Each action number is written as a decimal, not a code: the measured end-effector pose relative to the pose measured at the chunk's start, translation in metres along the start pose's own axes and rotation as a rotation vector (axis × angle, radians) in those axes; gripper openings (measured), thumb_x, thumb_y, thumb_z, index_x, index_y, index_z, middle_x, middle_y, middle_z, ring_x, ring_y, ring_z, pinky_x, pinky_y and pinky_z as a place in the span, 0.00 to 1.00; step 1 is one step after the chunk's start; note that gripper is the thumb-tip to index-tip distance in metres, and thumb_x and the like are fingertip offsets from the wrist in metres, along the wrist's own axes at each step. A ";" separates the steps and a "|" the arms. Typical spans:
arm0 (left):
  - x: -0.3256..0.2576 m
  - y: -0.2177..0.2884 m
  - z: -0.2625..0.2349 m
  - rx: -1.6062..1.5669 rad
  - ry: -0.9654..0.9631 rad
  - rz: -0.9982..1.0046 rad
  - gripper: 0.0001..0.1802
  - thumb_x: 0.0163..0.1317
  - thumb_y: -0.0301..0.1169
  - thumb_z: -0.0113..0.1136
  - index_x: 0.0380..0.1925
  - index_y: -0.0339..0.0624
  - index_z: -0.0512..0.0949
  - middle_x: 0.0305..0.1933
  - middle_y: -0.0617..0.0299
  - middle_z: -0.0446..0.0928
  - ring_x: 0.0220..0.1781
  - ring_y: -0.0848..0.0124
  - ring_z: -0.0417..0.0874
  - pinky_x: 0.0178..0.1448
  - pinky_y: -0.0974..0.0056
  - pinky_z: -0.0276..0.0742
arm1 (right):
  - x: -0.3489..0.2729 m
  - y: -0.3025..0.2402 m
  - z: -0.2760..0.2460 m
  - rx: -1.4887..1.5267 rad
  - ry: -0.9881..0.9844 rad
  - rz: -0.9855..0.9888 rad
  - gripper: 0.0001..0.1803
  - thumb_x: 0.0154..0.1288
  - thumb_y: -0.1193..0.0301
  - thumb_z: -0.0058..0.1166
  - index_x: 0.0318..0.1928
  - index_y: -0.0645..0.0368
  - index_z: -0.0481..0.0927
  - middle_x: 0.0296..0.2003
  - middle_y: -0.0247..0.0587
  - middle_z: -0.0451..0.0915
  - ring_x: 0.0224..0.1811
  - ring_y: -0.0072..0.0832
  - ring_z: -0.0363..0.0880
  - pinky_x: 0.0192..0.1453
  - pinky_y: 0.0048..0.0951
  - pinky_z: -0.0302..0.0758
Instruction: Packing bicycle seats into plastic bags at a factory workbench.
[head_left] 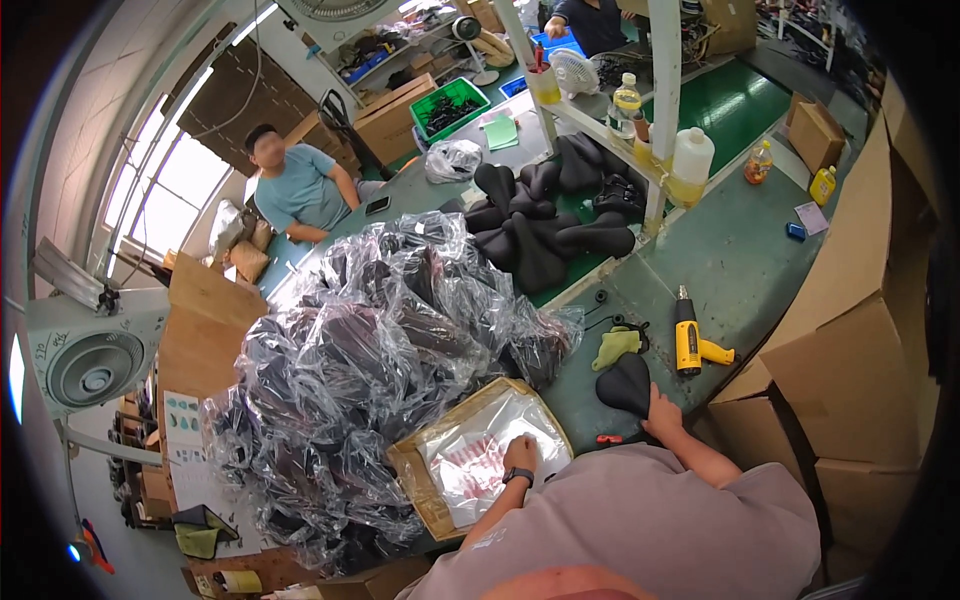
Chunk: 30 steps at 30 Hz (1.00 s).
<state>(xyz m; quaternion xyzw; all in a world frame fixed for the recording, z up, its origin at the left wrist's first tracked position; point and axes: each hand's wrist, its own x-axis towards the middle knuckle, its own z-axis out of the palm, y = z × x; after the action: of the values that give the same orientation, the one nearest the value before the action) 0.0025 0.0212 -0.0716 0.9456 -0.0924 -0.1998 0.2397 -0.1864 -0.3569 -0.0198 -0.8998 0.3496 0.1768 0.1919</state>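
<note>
My right hand grips the edge of a black bicycle saddle that rests on the bench in front of me. To the left, my left hand, with a dark watch on its wrist, lies over a stack of clear plastic bags with red print. Its fingers are curled and pressed to the top bag. The bags lie in a shallow cardboard box. Just beyond the saddle is a yellow-green cloth. A small red tool sits near my body, between my hands.
Bagged saddles form a big heap on the left. Unwrapped black saddles lie past the bench's middle. A yellow heat gun stands right of the cloth. Large cardboard boxes border the right side. Across the bench sits a person.
</note>
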 end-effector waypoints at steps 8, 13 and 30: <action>-0.016 -0.002 0.020 -0.086 0.088 -0.021 0.17 0.74 0.49 0.70 0.42 0.46 0.89 0.46 0.49 0.89 0.52 0.47 0.90 0.55 0.44 0.84 | -0.005 0.036 -0.018 1.290 -0.726 0.220 0.42 0.68 0.55 0.78 0.75 0.57 0.74 0.52 0.60 0.91 0.44 0.44 0.93 0.48 0.45 0.90; -0.020 0.017 0.009 -0.028 0.128 0.011 0.20 0.76 0.49 0.66 0.42 0.42 0.89 0.45 0.46 0.88 0.51 0.45 0.89 0.56 0.43 0.84 | -0.040 0.057 -0.038 1.775 -0.941 0.505 0.27 0.78 0.54 0.71 0.61 0.64 0.82 0.41 0.50 0.88 0.33 0.34 0.86 0.41 0.33 0.90; -0.038 0.026 -0.022 -0.250 0.051 -0.309 0.37 0.71 0.65 0.68 0.52 0.37 0.84 0.50 0.38 0.89 0.54 0.37 0.90 0.60 0.40 0.85 | -0.002 0.015 0.026 1.513 -0.713 0.392 0.28 0.74 0.49 0.76 0.52 0.60 0.80 0.36 0.51 0.88 0.29 0.41 0.88 0.31 0.41 0.87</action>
<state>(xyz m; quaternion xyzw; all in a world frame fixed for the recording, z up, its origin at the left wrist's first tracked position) -0.0249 0.0180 -0.0289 0.9162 0.0854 -0.2201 0.3238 -0.2029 -0.3539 -0.0448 -0.3438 0.4414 0.1983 0.8048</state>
